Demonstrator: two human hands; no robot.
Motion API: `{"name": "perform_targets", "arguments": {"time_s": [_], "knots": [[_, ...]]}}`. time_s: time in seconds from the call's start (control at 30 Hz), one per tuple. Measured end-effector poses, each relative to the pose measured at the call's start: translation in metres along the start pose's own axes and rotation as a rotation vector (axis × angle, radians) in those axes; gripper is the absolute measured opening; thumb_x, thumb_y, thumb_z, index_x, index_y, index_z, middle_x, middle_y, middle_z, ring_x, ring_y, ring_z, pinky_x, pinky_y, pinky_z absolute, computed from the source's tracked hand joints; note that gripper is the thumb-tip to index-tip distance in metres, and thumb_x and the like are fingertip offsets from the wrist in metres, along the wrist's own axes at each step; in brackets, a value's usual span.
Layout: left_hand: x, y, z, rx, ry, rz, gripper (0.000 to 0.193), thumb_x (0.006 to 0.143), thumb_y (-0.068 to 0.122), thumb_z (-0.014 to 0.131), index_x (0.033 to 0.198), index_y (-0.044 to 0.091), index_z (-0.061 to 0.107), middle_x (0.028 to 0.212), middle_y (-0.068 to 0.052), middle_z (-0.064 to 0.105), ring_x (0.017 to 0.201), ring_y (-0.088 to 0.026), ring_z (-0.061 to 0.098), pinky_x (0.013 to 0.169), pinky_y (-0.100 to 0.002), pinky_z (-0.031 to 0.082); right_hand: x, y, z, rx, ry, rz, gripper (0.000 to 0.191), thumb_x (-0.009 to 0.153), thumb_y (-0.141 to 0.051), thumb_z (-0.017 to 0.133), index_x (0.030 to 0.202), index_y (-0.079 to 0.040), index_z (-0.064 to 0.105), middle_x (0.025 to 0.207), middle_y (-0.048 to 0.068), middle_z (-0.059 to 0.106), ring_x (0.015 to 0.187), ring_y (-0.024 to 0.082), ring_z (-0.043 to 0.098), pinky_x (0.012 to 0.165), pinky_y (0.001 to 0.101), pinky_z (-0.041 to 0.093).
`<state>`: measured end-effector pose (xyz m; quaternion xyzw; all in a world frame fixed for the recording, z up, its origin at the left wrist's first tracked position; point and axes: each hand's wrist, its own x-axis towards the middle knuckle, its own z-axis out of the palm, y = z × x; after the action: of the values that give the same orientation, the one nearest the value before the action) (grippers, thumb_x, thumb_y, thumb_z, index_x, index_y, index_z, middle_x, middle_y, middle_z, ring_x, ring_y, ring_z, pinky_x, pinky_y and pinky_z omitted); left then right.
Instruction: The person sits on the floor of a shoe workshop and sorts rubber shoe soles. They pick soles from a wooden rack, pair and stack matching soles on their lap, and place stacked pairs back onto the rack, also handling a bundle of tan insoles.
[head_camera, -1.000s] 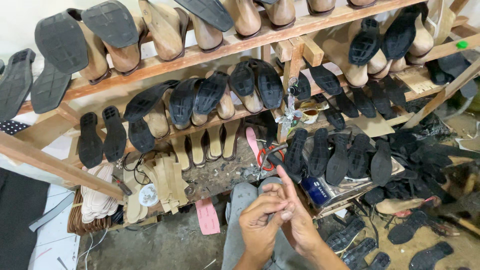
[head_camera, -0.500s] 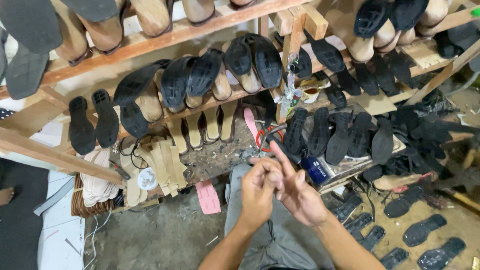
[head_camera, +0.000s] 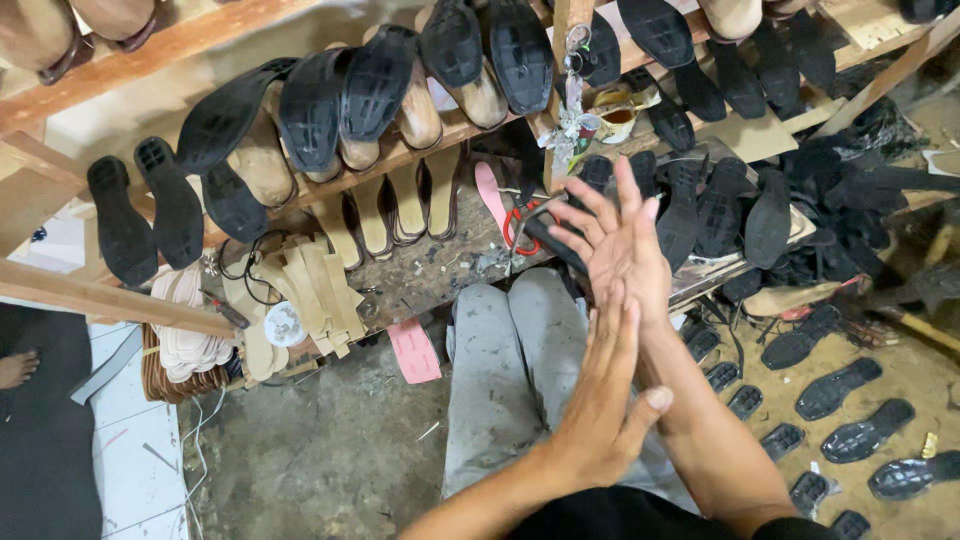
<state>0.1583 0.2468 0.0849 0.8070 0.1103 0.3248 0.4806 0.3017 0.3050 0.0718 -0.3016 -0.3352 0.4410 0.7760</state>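
My two hands meet in front of me above my grey trouser legs (head_camera: 505, 370). My right hand (head_camera: 615, 240) is spread wide with its fingers pointing up at the shelves. Flat and open, my left hand (head_camera: 605, 395) presses its fingers against the right wrist and palm. Neither hand holds anything. Just beyond the right hand lie red-handled scissors (head_camera: 520, 225) on a low wooden bench (head_camera: 430, 275).
Wooden shelves (head_camera: 330, 185) carry black soles (head_camera: 350, 95) and wooden shoe lasts (head_camera: 265, 165). Tan insoles (head_camera: 305, 290) and a pink insole (head_camera: 413, 350) lie at the left. More black soles (head_camera: 835, 385) are scattered on the floor at the right. A bare foot (head_camera: 15, 368) shows at the far left.
My hands have come apart from a close clasp; the right hand opened wide and the left slid down along it. The view has moved closer to the shelves.
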Motion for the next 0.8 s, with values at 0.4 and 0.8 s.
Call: {"name": "perform_targets", "arguments": {"time_s": [0.4, 0.8], "knots": [[0.012, -0.011, -0.027, -0.378, 0.283, -0.035, 0.096, 0.11, 0.065, 0.029, 0.166, -0.003, -0.01, 0.18, -0.023, -0.012, 0.169, -0.036, -0.005, 0.136, -0.046, 0.002, -0.07, 0.021, 0.019, -0.291, -0.186, 0.135, 0.092, 0.105, -0.06, 0.039, 0.162, -0.02, -0.021, 0.177, 0.015, 0.006, 0.15, 0.039, 0.043, 0.119, 0.0513, 0.04], [-0.006, -0.021, -0.044, -0.354, 0.289, -0.039, 0.075, 0.113, 0.038, 0.037, 0.167, -0.004, 0.005, 0.179, -0.023, 0.002, 0.167, -0.033, 0.013, 0.133, -0.041, 0.011, -0.069, 0.045, 0.045, -0.168, -0.08, 0.159, 0.078, 0.107, -0.046, 0.039, 0.162, -0.03, -0.015, 0.174, 0.014, 0.016, 0.133, 0.045, 0.056, 0.108, 0.0536, 0.046]]}}
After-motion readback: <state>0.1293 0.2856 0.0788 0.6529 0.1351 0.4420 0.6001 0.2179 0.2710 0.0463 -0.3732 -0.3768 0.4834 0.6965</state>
